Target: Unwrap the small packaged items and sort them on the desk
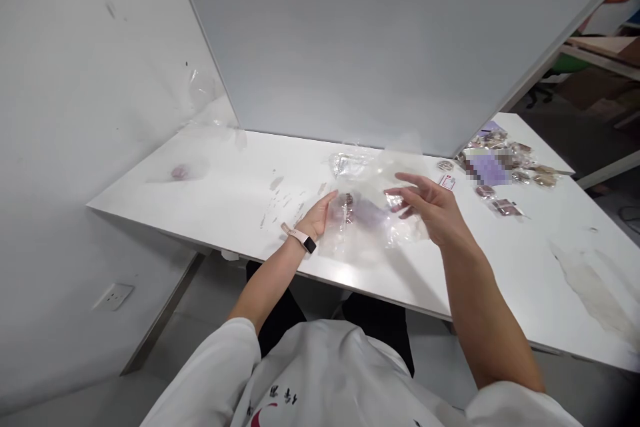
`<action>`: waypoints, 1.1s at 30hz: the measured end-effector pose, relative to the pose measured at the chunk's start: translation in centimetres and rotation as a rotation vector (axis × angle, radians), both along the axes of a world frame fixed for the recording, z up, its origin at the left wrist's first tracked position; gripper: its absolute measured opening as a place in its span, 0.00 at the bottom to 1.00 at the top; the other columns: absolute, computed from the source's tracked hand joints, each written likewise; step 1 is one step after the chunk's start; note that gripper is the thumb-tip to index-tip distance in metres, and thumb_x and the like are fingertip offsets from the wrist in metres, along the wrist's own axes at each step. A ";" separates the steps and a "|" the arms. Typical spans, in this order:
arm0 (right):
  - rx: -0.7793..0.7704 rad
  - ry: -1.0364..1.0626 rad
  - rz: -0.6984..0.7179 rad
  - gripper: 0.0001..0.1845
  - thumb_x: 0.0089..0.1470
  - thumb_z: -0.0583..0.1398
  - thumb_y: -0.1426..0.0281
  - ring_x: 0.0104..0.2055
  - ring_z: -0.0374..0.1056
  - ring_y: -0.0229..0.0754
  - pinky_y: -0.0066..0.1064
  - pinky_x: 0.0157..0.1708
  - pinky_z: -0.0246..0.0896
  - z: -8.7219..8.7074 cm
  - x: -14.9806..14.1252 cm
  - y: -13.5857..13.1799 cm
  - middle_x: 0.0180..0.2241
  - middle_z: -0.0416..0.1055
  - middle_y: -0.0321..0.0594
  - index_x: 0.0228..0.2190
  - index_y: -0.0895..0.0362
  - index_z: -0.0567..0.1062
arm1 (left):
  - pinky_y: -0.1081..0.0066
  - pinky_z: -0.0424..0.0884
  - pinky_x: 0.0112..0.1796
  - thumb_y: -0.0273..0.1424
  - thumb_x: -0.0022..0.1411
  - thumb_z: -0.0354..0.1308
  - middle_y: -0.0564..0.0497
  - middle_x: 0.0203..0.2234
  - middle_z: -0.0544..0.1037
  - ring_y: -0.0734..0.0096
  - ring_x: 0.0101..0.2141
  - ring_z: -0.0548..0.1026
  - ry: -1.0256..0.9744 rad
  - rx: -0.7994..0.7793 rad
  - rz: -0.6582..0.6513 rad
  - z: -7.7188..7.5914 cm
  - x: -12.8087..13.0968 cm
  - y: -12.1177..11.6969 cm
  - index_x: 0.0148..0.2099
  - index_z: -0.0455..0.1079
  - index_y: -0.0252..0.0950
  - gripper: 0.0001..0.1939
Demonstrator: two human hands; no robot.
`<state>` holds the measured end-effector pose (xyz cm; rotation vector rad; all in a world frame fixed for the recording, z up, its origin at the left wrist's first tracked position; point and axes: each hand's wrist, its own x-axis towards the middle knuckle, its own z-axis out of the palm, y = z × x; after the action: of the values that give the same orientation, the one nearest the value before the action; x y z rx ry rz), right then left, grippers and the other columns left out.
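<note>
A clear plastic bag (367,217) is in front of me, with small dark print or contents near its left side. My left hand (316,219), wearing a wristband, is closed on the bag's left edge; its fingers are partly hidden. Over the right side hovers my right hand (433,207), index finger stretched out and the fingers apart. Shiny crumpled plastic (400,230) lies just under those fingertips, and whether they touch it is unclear. Behind the bag, another clear packet (347,163) rests on the white table (240,193).
Several small clear packets with brown contents (507,207) lie heaped at the right, around a purple piece (487,168). A red-and-white card (447,181) sits near them. A grey panel (350,47) stands along the back edge. At the far left lies a blurred reddish item (180,172).
</note>
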<state>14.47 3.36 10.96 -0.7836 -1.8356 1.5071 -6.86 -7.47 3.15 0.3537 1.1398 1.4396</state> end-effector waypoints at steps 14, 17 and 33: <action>0.160 -0.027 -0.209 0.18 0.54 0.67 0.58 0.17 0.57 0.36 0.32 0.17 0.56 0.8 6.2 -1.9 0.29 0.79 0.37 0.47 0.44 0.80 | 0.62 0.74 0.38 0.49 0.65 0.54 0.38 0.39 0.80 0.59 0.36 0.79 -0.166 0.017 -0.062 -0.4 -1.4 1.0 0.48 0.75 0.32 0.25; 0.260 0.018 -0.131 0.16 0.55 0.66 0.61 0.17 0.57 0.35 0.32 0.16 0.56 3.1 4.8 -2.5 0.28 0.79 0.36 0.46 0.44 0.80 | 0.65 0.73 0.36 0.52 0.64 0.55 0.41 0.38 0.80 0.63 0.32 0.78 -0.165 -0.003 -0.070 0.3 -1.9 0.8 0.49 0.73 0.34 0.26; 0.594 0.045 0.003 0.13 0.62 0.60 0.67 0.20 0.65 0.34 0.29 0.19 0.59 7.2 0.9 -1.2 0.25 0.73 0.33 0.48 0.46 0.79 | 0.50 0.58 0.58 0.38 0.59 0.62 0.38 0.67 0.55 0.42 0.65 0.55 1.395 -0.134 -0.165 -1.3 0.8 0.1 0.66 0.62 0.41 0.34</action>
<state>15.32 2.12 18.18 -0.4514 -2.0890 0.8847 -6.06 -7.32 1.86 1.4404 2.1890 0.8383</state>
